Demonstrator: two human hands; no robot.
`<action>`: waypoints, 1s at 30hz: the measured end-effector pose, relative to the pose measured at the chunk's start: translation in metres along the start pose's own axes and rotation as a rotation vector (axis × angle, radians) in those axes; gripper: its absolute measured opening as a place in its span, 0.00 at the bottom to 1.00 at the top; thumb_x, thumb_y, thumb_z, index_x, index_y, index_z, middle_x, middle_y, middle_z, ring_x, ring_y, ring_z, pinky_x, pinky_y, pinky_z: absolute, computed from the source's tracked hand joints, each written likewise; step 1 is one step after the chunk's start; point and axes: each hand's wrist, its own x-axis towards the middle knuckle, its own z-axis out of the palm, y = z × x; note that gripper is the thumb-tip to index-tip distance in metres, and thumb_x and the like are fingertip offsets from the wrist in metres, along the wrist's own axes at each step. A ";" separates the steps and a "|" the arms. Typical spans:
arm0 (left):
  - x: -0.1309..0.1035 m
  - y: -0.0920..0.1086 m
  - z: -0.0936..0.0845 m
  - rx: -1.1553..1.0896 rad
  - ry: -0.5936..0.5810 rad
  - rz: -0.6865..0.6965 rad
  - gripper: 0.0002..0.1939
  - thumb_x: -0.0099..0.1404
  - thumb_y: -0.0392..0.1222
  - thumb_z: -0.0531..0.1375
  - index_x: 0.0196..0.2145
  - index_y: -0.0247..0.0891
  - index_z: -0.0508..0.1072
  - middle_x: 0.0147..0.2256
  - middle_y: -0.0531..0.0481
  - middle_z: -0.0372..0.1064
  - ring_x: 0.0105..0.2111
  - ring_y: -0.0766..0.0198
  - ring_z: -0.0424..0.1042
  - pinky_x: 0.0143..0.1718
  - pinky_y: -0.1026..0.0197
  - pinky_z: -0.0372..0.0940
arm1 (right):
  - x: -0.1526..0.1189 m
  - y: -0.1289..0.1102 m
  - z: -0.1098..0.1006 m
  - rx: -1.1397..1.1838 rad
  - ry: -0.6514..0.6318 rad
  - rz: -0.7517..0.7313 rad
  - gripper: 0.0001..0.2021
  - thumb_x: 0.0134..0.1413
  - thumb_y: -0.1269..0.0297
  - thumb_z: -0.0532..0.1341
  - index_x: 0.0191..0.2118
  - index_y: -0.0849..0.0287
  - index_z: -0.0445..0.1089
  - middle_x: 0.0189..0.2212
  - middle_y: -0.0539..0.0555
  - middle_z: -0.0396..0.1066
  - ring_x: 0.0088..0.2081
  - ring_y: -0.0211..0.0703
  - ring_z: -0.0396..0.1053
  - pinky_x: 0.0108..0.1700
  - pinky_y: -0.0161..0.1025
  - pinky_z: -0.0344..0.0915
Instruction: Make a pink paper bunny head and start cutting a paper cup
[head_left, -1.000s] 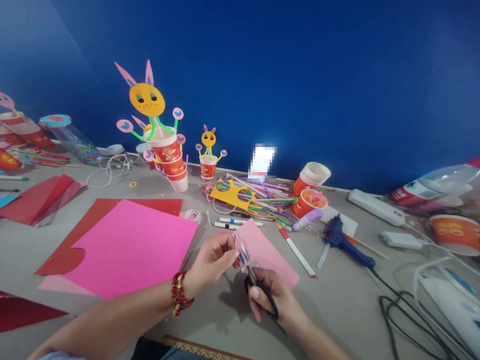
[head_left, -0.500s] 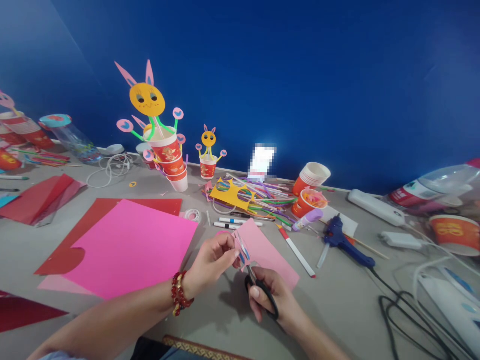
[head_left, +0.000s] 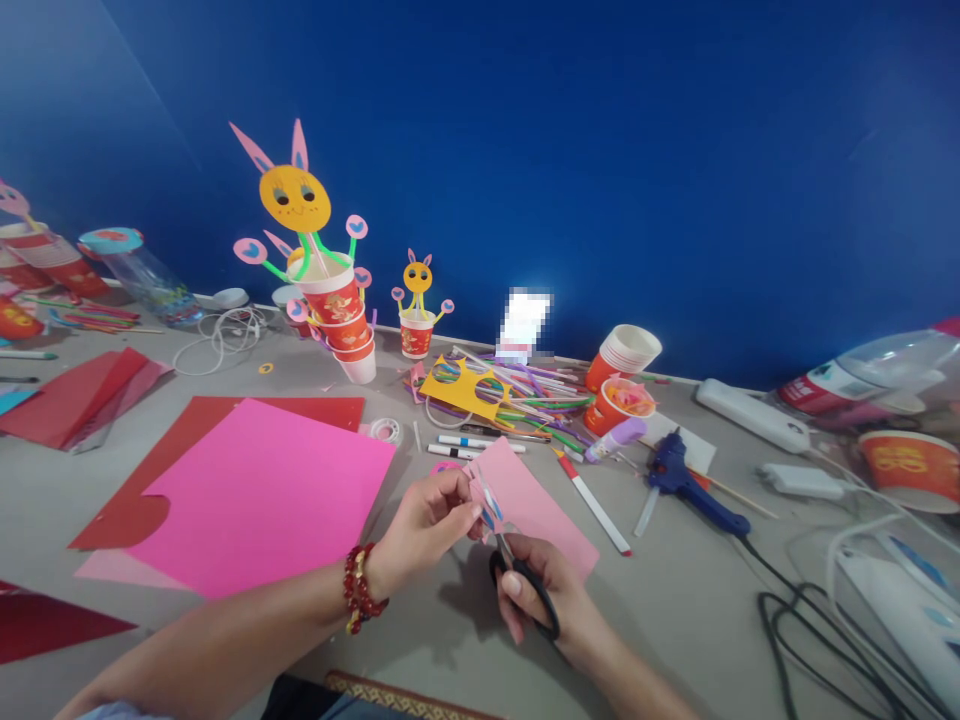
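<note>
My left hand (head_left: 431,525), with red beads at the wrist, is closed in a pinch on a small pink paper piece (head_left: 481,490) with blue marks. Black-handled scissors (head_left: 551,612) sit in my right hand (head_left: 551,590), its fingers wrapped round the loops. Their blades reach up to the paper piece at my left fingertips; the exact cut line is too small to make out. Behind both hands lies a larger light pink paper sheet (head_left: 536,500) on the grey table.
Bright pink paper (head_left: 277,490) lies over red paper at left. A blue glue gun (head_left: 682,475) with a black cord lies at right, near a red-and-white pen (head_left: 596,505). Decorated paper cups (head_left: 334,300), pipe cleaners (head_left: 532,385) and yellow cut-out paper (head_left: 461,388) stand or lie farther back.
The pink piece and the scissors have shifted very slightly at my fingertips. Both hands keep their hold, and everything else stays where it was.
</note>
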 end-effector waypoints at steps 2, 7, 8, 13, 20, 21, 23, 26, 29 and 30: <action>0.000 0.000 0.000 0.001 0.005 -0.006 0.17 0.63 0.51 0.62 0.27 0.35 0.64 0.24 0.52 0.65 0.25 0.68 0.66 0.30 0.65 0.62 | 0.000 0.000 0.000 0.001 -0.008 -0.012 0.30 0.43 0.30 0.60 0.26 0.57 0.59 0.11 0.46 0.63 0.13 0.30 0.51 0.19 0.31 0.44; 0.000 0.000 0.000 0.015 0.020 -0.020 0.18 0.63 0.51 0.62 0.26 0.35 0.64 0.24 0.52 0.66 0.25 0.67 0.66 0.29 0.65 0.61 | 0.000 -0.001 -0.001 -0.004 -0.011 -0.029 0.30 0.44 0.31 0.60 0.25 0.58 0.59 0.11 0.46 0.63 0.13 0.31 0.52 0.19 0.31 0.45; 0.000 0.000 0.000 0.018 0.018 -0.017 0.18 0.63 0.51 0.62 0.26 0.35 0.64 0.24 0.52 0.66 0.25 0.67 0.66 0.29 0.65 0.61 | 0.000 -0.002 -0.001 -0.002 -0.013 -0.025 0.30 0.44 0.31 0.60 0.25 0.58 0.59 0.11 0.46 0.64 0.13 0.31 0.52 0.19 0.31 0.45; 0.000 0.000 -0.001 0.011 0.007 0.001 0.17 0.63 0.50 0.61 0.27 0.35 0.65 0.24 0.52 0.66 0.25 0.68 0.66 0.29 0.65 0.62 | 0.000 -0.001 -0.001 0.003 -0.012 0.009 0.30 0.42 0.31 0.61 0.26 0.58 0.59 0.11 0.45 0.62 0.12 0.30 0.52 0.18 0.31 0.43; 0.000 -0.001 -0.001 -0.008 0.008 -0.013 0.17 0.63 0.50 0.62 0.27 0.35 0.64 0.25 0.52 0.66 0.25 0.68 0.66 0.30 0.65 0.62 | 0.000 -0.001 0.000 0.008 -0.002 0.023 0.31 0.41 0.30 0.61 0.25 0.57 0.58 0.11 0.45 0.62 0.12 0.30 0.53 0.18 0.30 0.43; 0.000 -0.001 -0.001 -0.011 0.008 -0.011 0.17 0.63 0.50 0.62 0.27 0.35 0.64 0.25 0.52 0.66 0.25 0.68 0.66 0.30 0.65 0.62 | 0.000 0.000 0.000 0.006 -0.002 0.023 0.31 0.42 0.30 0.61 0.25 0.57 0.59 0.11 0.45 0.63 0.12 0.30 0.52 0.18 0.30 0.44; 0.000 -0.001 -0.001 -0.012 0.009 -0.008 0.17 0.63 0.50 0.62 0.27 0.35 0.64 0.25 0.52 0.65 0.25 0.68 0.66 0.30 0.65 0.62 | 0.000 0.000 0.000 0.003 -0.004 0.020 0.30 0.42 0.31 0.61 0.25 0.58 0.59 0.11 0.45 0.62 0.12 0.30 0.52 0.18 0.31 0.44; 0.000 -0.001 0.000 -0.007 0.014 -0.011 0.17 0.63 0.51 0.62 0.26 0.35 0.64 0.24 0.53 0.65 0.25 0.68 0.66 0.30 0.65 0.62 | 0.001 0.001 0.000 -0.001 0.003 0.014 0.30 0.42 0.31 0.61 0.25 0.57 0.59 0.10 0.45 0.62 0.12 0.30 0.51 0.18 0.31 0.43; 0.000 0.000 0.000 0.001 0.016 -0.012 0.18 0.63 0.51 0.62 0.26 0.35 0.63 0.24 0.53 0.64 0.25 0.68 0.66 0.30 0.65 0.62 | 0.000 0.001 0.000 0.001 0.009 0.015 0.31 0.41 0.30 0.61 0.25 0.57 0.58 0.11 0.45 0.62 0.12 0.30 0.52 0.18 0.31 0.43; 0.001 0.000 0.001 0.001 0.014 -0.012 0.18 0.63 0.52 0.62 0.26 0.35 0.64 0.24 0.53 0.64 0.25 0.68 0.66 0.30 0.65 0.62 | 0.000 0.001 0.000 0.000 0.009 0.016 0.30 0.41 0.30 0.61 0.25 0.57 0.58 0.10 0.45 0.62 0.12 0.30 0.52 0.18 0.31 0.43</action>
